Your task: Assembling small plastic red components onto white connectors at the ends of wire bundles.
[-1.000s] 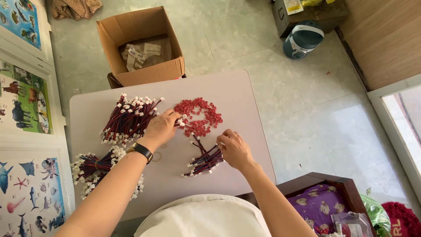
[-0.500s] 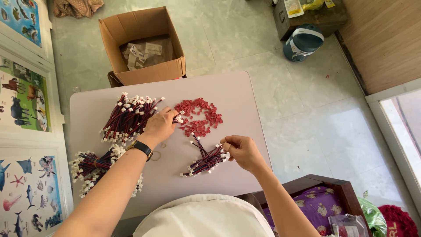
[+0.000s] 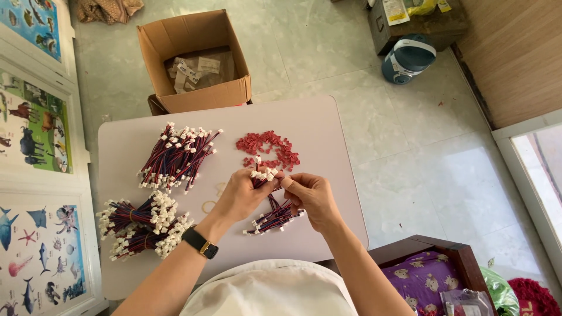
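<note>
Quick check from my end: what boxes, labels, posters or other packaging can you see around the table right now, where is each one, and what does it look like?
Cardboard box: floor past the table, open, brown, holding labelled clear bags.
Animal posters: left edge, framed, colourful.
Brown crate: top right, with a white-and-yellow label on top.
Clear packet: bottom right, on purple cloth.

Beyond the far edge of your table sits an open brown cardboard box (image 3: 196,61), with clear plastic bags (image 3: 199,67) bearing small white labels inside. To your left, colourful animal posters (image 3: 32,111) in pale frames lie edge to edge. At top right, white and yellow packets (image 3: 410,9) rest on a dark crate (image 3: 418,29).
</note>
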